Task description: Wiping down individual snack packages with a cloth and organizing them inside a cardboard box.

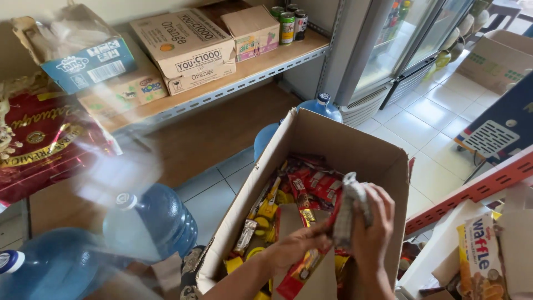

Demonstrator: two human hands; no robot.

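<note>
Right hand (373,222) clamped on crumpled silvery wrapper (347,208), left hand (300,244) pinching its lower end, over open cardboard box (333,139)

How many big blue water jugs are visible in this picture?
4: one at the bottom left corner, one beside the box, two behind the box. More may be hidden.

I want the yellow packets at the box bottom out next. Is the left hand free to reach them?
Probably not yet: the left hand grips red packets, though the open cardboard box leaves the yellow packets uncovered just beside it.
</note>
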